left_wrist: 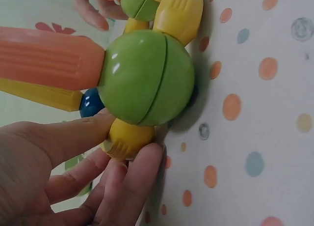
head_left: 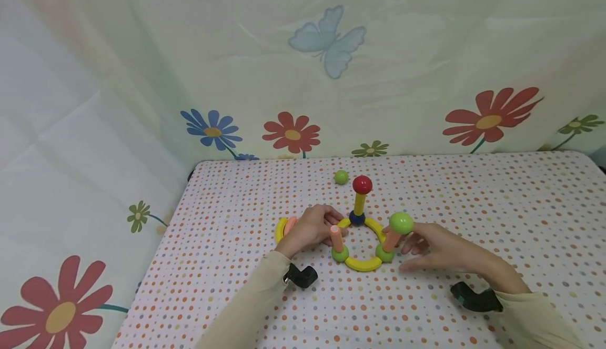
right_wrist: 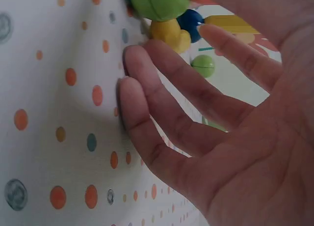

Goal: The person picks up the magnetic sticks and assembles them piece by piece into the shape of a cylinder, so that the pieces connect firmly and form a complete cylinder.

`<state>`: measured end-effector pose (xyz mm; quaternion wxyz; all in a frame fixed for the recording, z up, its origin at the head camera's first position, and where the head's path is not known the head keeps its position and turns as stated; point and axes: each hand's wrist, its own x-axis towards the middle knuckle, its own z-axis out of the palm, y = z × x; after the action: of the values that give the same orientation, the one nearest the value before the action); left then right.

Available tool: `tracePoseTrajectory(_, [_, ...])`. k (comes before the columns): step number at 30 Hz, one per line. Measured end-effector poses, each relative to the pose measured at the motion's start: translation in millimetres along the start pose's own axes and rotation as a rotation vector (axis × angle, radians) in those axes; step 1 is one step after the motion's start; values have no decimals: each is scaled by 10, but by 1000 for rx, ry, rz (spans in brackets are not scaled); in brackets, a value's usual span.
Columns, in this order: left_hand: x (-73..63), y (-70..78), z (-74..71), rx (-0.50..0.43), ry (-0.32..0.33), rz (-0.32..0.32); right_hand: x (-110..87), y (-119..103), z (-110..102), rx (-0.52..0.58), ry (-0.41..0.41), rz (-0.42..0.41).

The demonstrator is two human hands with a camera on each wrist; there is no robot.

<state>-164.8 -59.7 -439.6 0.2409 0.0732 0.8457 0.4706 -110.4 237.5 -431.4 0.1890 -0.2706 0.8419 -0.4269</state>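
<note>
A ring of yellow curved rods (head_left: 363,264) lies on the table, joined by a blue ball (head_left: 357,218) at the back and two green balls (left_wrist: 147,78) at the front. From the blue ball rises a yellow rod (head_left: 360,205) capped with a red ball (head_left: 362,184). An orange rod (head_left: 391,240) with a light green ball (head_left: 401,223) on top stands at right; the left orange rod (head_left: 336,239) has a bare top. My left hand (head_left: 312,227) pinches the ring's left curved rod (left_wrist: 128,137) between thumb and fingers. Loosely extended, the fingers of my right hand (head_left: 433,247) are beside the ring's right side.
Behind the ring sits a loose green ball (head_left: 341,177). Yellow (head_left: 281,230) and orange (head_left: 290,225) curved pieces lie left of my left hand, partly covered by it. A dotted cloth (head_left: 227,201) covers the table, and a flowered curtain (head_left: 402,75) hangs along the back edge.
</note>
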Motion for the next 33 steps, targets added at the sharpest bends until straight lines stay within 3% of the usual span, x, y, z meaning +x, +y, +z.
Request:
tracePoseTrajectory(3, [36, 57, -22, 42, -18, 2, -3, 20, 33, 10, 4, 7])
tracePoseTrajectory(6, [102, 133, -66, 117, 9, 21, -13, 29, 54, 23, -11, 8])
tracePoseTrajectory(12, [352, 250, -144, 418, 242, 211, 8, 33, 100, 31, -26, 12])
tracePoseTrajectory(14, [448, 259, -145, 493, 288, 264, 23, 24, 107, 34, -29, 15])
tracePoseTrajectory(20, [600, 220, -109, 627, 242, 305, 71, -33, 116, 59, -49, 23])
tracePoseTrajectory(25, [592, 168, -114, 596, 233, 295, 78, -51, 115, 62, -46, 53])
tracePoseTrajectory(29, [519, 170, -167, 503, 220, 278, 58, -37, 105, 57, -35, 74])
tracePoseTrajectory(33, [350, 185, -261, 357, 213, 296, 50, -8, 90, 71, -29, 80])
